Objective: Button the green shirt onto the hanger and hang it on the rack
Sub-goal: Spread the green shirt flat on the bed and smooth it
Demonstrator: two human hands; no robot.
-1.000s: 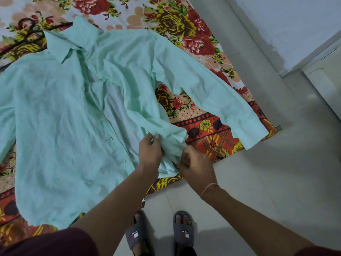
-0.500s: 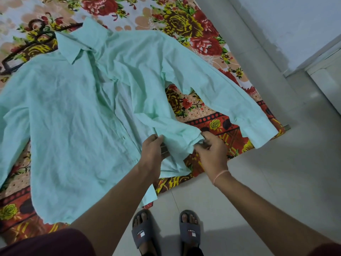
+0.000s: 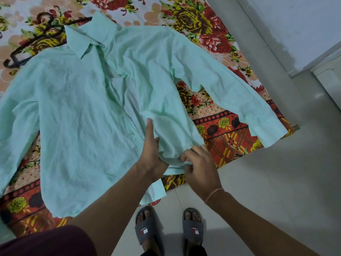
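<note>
green shirt (image 3: 73, 117) spread on floral sheet (image 3: 193, 19) | left hand (image 3: 150, 154) fingers under front panel, grip unclear | right hand (image 3: 199, 169) fingers pinching hem

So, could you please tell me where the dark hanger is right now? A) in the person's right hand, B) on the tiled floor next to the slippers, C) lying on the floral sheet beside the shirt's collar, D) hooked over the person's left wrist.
C: the hanger lies on the floral sheet beside the collar of the green shirt, while the left hand and right hand are both down at the shirt's lower front.
</note>
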